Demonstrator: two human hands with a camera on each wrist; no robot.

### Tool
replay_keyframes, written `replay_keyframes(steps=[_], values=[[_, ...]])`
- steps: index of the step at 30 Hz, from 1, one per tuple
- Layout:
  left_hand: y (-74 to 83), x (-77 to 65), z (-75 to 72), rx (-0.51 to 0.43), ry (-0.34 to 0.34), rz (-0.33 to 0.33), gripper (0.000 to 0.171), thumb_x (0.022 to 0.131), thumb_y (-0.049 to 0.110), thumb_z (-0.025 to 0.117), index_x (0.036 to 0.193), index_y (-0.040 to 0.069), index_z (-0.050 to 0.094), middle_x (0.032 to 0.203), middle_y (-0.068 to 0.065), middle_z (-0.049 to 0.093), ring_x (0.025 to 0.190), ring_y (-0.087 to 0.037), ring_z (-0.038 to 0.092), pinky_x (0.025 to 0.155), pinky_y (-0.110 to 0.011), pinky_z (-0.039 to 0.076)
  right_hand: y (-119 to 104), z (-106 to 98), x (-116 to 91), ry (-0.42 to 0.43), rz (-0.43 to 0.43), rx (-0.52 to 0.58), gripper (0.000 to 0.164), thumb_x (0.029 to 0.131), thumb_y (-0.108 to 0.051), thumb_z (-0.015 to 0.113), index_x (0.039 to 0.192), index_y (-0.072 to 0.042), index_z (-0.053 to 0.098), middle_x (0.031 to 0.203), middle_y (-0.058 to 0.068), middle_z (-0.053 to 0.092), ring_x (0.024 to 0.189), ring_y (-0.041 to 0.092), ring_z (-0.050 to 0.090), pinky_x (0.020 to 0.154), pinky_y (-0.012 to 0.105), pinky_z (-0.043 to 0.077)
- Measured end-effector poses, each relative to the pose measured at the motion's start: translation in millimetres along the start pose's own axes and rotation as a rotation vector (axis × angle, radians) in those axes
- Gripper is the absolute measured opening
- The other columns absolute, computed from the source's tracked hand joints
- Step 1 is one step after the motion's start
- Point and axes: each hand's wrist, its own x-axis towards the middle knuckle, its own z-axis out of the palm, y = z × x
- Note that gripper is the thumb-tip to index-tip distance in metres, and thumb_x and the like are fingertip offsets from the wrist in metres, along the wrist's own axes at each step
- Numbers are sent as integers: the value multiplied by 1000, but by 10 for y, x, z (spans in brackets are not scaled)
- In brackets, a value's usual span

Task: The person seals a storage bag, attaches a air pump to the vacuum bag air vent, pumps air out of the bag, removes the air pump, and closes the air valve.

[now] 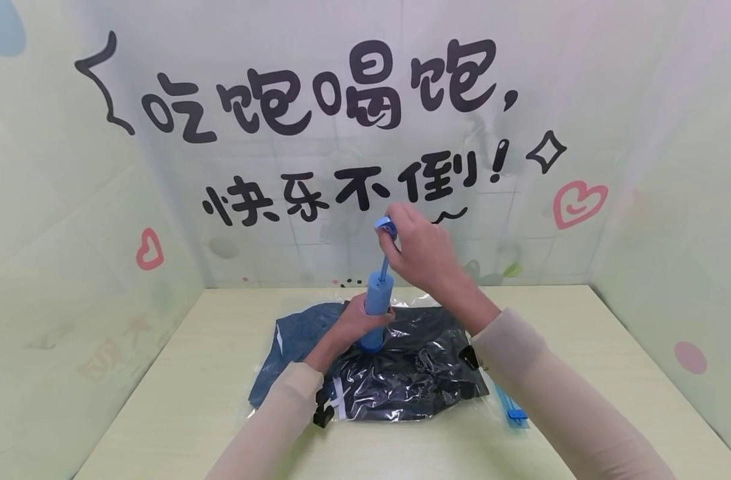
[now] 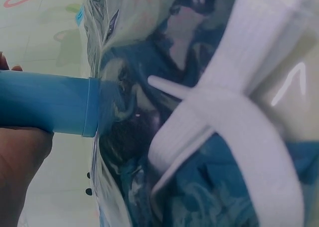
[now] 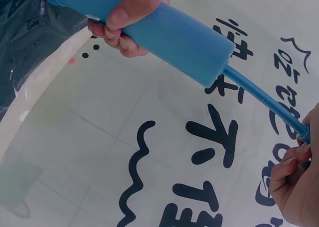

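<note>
A blue hand pump (image 1: 378,293) stands upright, slightly tilted, its base on a clear plastic vacuum bag (image 1: 395,400) with dark blue and black cloth inside. My left hand (image 1: 358,319) grips the pump's barrel, thumb and fingers wrapped around it, as the right wrist view also shows. Above it, my right hand (image 1: 422,247) holds the pump's handle (image 1: 386,227), with the thin rod (image 3: 266,102) drawn well out of the barrel. In the left wrist view the pump's lower rim (image 2: 90,107) meets the bag's surface, and a white strap (image 2: 224,107) shows close to the camera.
The bag lies on a pale wooden table (image 1: 179,373). A small blue plastic piece (image 1: 515,413) lies right of the bag, partly behind the right sleeve. Printed backdrop sheets (image 1: 365,253) with black lettering rise behind the table and on both sides.
</note>
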Motion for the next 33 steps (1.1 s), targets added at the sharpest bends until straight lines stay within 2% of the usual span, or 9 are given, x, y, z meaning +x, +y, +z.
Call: replay_keyframes(steps=[5,11,16,22,28,33], values=[[4,6,-11,-3,11,13,28,91,15,71,112,-1,64,99,-7,67,94,-26,62,90,-50,46,9,72,-50,-48,12,13,13,99,-12,60,94,-8,49,79,3,41,54,18,38,43,32,32],[13,19,-8,-16,5,13,26,92,15,71,113,3,62,99,-7,65,93,-26,61,90,-48,46,38,228,-168,-98,-12,-38,13,98,-12,62,95,-7,50,76,2,41,52,17,37,43,30,31],[11,19,-10,-20,11,1,38,93,16,70,126,2,58,106,-6,64,97,-25,59,90,-48,45,45,369,-278,-138,-27,-75,16,97,-16,63,92,-9,49,72,0,42,52,16,38,42,29,32],[-2,4,-27,-47,-5,30,52,93,16,69,142,5,53,126,-10,63,104,-25,59,92,-46,47,33,489,-406,-188,7,-89,20,99,-17,59,89,-11,43,72,1,41,49,18,38,41,31,33],[-19,-7,-30,-48,-2,34,53,93,16,70,143,7,53,129,-9,62,106,-26,59,93,-47,47,24,507,-433,-220,32,-67,19,100,-17,55,88,-12,41,73,1,41,49,19,39,41,32,33],[-13,-20,-36,-44,-5,18,52,93,16,70,142,7,54,126,-10,63,104,-26,58,91,-46,47,34,483,-398,-237,-4,-77,20,99,-14,56,85,-12,41,71,0,40,49,18,38,42,31,33]])
